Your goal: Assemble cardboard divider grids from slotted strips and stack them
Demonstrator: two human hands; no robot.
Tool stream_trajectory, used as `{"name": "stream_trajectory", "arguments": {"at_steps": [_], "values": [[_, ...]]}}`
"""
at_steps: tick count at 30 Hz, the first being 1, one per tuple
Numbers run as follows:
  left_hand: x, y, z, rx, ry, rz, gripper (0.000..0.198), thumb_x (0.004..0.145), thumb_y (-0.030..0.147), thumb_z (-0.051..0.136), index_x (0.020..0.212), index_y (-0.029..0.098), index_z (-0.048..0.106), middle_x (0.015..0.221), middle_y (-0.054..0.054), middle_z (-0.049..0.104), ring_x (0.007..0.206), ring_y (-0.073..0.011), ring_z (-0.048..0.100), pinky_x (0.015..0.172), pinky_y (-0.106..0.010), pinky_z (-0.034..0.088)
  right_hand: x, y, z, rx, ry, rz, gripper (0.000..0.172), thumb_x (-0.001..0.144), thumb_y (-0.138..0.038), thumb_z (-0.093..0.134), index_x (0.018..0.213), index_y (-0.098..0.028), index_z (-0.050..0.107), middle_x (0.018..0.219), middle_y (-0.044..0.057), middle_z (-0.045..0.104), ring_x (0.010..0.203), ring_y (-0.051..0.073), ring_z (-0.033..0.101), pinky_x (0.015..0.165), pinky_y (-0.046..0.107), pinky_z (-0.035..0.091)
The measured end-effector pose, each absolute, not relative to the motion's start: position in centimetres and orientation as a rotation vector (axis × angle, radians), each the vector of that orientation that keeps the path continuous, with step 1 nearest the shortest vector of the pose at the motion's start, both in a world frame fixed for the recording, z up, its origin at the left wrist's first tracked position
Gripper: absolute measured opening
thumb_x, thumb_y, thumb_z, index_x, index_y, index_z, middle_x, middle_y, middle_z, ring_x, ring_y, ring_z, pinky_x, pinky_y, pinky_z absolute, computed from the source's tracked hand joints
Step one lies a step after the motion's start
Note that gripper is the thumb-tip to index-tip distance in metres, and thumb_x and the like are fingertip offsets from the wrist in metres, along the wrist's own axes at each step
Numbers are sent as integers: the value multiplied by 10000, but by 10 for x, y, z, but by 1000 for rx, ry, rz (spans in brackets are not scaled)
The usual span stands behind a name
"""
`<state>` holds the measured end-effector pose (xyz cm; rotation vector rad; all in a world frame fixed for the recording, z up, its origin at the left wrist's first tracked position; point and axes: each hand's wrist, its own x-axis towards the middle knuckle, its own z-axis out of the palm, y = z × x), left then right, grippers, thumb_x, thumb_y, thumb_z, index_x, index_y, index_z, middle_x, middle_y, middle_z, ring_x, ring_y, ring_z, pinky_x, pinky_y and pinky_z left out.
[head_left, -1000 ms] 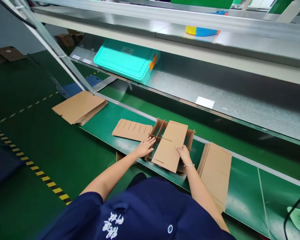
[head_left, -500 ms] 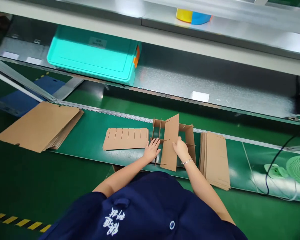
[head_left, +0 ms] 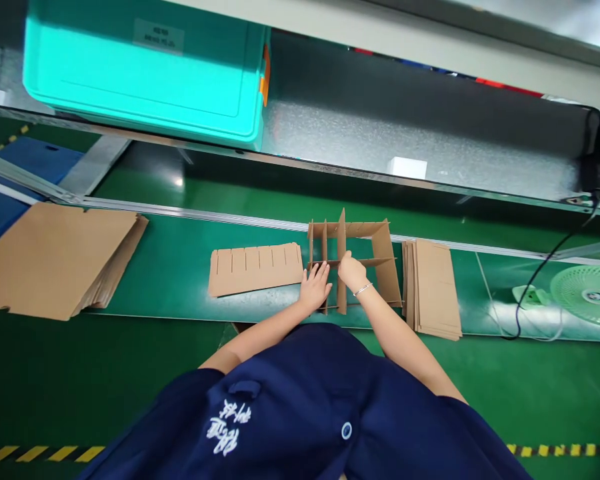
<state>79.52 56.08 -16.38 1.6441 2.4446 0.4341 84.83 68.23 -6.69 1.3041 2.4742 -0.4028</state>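
A brown cardboard divider grid (head_left: pixel 375 257) stands upright on the green belt (head_left: pixel 180 267). My left hand (head_left: pixel 315 287) rests with fingers stretched out against the grid's left cross pieces. My right hand (head_left: pixel 351 271) is closed on a cardboard divider strip (head_left: pixel 341 233) that stands on edge in the grid's slots. A stack of slotted divider strips (head_left: pixel 255 268) lies flat just left of my left hand. Another stack of cardboard strips (head_left: pixel 433 287) lies right of the grid.
A pile of flat cardboard sheets (head_left: pixel 55 257) lies at the belt's left end. A turquoise bin (head_left: pixel 145 73) sits on the metal shelf (head_left: pixel 430 127) above. A small green fan (head_left: pixel 587 293) and its black cable (head_left: pixel 545 267) are at the right. A white block (head_left: pixel 407 167) sits on the shelf.
The divider strip in my right hand has swung from lying tilted over the grid to standing on edge in it. My view has turned right and downward.
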Motion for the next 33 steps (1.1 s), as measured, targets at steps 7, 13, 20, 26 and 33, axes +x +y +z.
{"name": "stream_trajectory", "arguments": {"at_steps": [7, 13, 20, 26, 33], "values": [[795, 561, -163, 1682, 2438, 452, 592, 874, 377, 357, 1435, 212, 262, 1496, -31, 241, 1370, -256, 210, 1086, -531, 207, 865, 671, -63, 1323, 2452, -409, 268, 894, -192, 360, 1132, -79, 412, 970, 195, 655, 921, 256, 645, 739, 328, 476], [796, 562, -164, 1694, 2428, 438, 605, 871, 376, 349, 1442, 207, 242, 1500, -30, 224, 1364, -253, 227, 1085, -527, 214, 864, 690, -58, 1254, 2424, -489, 340, 931, -393, 340, 1065, -122, 496, 987, 164, 658, 944, 230, 632, 758, 294, 462], [797, 562, -167, 1678, 2450, 437, 618, 862, 359, 360, 1446, 210, 224, 1504, -22, 209, 1365, -241, 226, 1097, -521, 188, 857, 696, -69, 1206, 2489, -415, 301, 935, -254, 297, 1078, -80, 497, 1038, 180, 643, 979, 221, 622, 780, 265, 442], [797, 562, -167, 1654, 2446, 439, 619, 862, 352, 358, 1448, 209, 220, 1504, -20, 208, 1357, -244, 241, 1101, -527, 172, 859, 696, -75, 1294, 2487, -380, 274, 926, -208, 297, 1075, -62, 475, 1013, 203, 645, 962, 224, 632, 766, 272, 449], [797, 562, -165, 1670, 2401, 512, 611, 864, 344, 367, 1448, 238, 220, 1492, -20, 249, 1340, -256, 282, 1105, -534, 151, 864, 704, -81, 1375, 2448, -410, 280, 924, -207, 304, 1087, -49, 468, 1036, 232, 632, 985, 231, 626, 790, 280, 451]]}}
